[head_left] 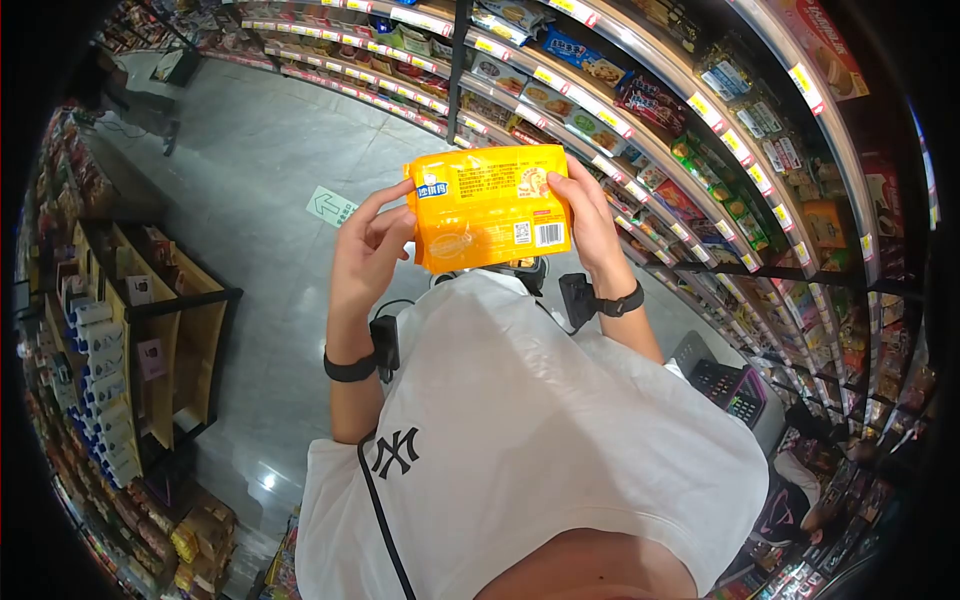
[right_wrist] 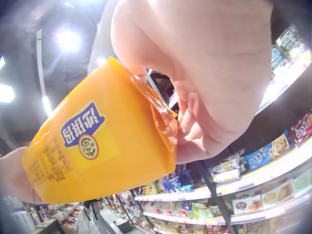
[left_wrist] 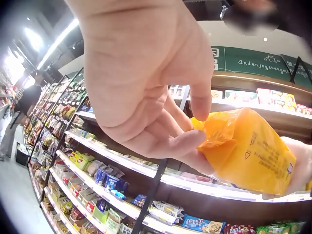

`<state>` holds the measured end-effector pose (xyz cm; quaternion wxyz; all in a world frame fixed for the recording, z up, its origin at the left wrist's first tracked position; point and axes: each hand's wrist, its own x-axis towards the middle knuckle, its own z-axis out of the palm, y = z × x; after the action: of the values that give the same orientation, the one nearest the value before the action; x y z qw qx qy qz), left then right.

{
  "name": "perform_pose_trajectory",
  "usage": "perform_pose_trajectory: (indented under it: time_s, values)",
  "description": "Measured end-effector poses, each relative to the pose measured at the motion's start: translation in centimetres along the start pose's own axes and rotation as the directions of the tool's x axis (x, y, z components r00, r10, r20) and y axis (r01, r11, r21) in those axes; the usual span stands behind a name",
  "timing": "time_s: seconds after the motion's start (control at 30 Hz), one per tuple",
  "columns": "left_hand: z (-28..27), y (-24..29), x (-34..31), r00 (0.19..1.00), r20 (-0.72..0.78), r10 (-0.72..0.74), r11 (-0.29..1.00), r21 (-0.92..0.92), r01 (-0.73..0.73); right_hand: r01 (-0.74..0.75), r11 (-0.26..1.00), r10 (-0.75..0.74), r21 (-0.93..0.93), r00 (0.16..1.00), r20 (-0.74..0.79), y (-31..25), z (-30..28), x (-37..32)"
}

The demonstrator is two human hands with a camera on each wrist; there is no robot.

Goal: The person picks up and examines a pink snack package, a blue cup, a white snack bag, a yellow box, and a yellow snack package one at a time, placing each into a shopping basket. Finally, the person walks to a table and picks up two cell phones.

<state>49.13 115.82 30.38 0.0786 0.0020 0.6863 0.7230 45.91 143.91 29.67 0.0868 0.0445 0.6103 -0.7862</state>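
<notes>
A yellow-orange snack package (head_left: 490, 215) with a blue logo and a barcode is held up between both hands in the head view. The left hand (head_left: 372, 245) pinches its left end, thumb and fingers on the crimped edge; in the left wrist view that hand (left_wrist: 146, 83) grips the folded wrapper of the package (left_wrist: 253, 151). At the opposite end the right hand (head_left: 592, 215) holds on with the thumb over the printed face. The right wrist view shows the right hand (right_wrist: 195, 73) with fingers curled behind the end of the package (right_wrist: 107, 141).
Shelves (head_left: 640, 130) of packaged snacks curve along the front and right. A wooden display stand (head_left: 165, 330) is at the left on the grey floor (head_left: 270, 130). Another person (head_left: 130, 100) is at the far left; a basket (head_left: 725, 390) is at the right.
</notes>
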Motion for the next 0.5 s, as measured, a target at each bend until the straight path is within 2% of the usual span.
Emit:
perform_pose_trajectory:
  time_s: [0.5]
  values:
    - [-0.4, -1.4, 0.4, 0.998, 0.004, -0.067, 0.997, -0.039, 0.067, 0.097, 0.994, -0.094, -0.049, 0.994, 0.054, -1.3, 0.8, -0.7]
